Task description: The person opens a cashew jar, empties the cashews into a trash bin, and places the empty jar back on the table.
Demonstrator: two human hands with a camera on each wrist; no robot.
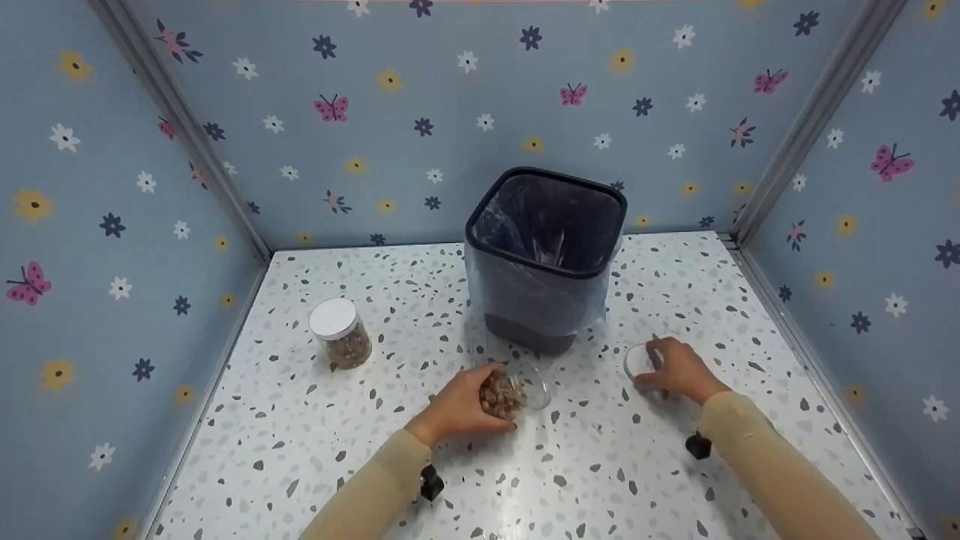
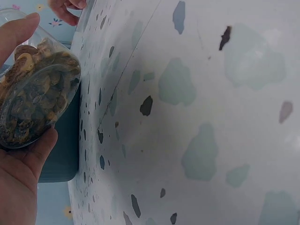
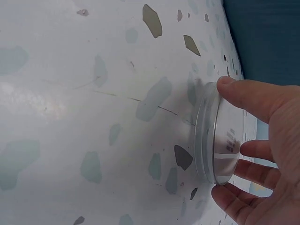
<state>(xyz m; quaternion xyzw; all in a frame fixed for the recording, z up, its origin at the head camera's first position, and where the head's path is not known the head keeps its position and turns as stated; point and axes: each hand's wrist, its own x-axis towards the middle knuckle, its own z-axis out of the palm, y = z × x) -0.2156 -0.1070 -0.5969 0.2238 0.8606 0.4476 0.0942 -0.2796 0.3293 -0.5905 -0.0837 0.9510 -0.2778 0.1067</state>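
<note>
on the terrazzo-patterned tabletop (image 1: pixel 405 300), seen from my remote station: the left hand (image 1: pixel 463 403), thumb and fingers parted to the width of a jar, grips a clear jar (image 1: pixel 535 384) of dried brown pieces (image 1: pixel 502 396), tilted, in front of the bin; i cannot tell whether it touches the surface. to its right, the right hand (image 1: pixel 681 367), partly spread and curved, holds a round clear-rimmed lid (image 3: pixel 227 145) by its edge, thumb on one side, fingers on the other; small print shows on the lid's white face. beyond and between the hands stands a black-rimmed waste bin (image 1: pixel 529 335), its translucent liner (image 1: pixel 536 296) folded over the rim. at far left, i note a white-capped jar (image 1: pixel 349 347) of similar pieces, upright. flower-and-butterfly panels (image 1: pixel 450 90) enclose the scene.
</note>
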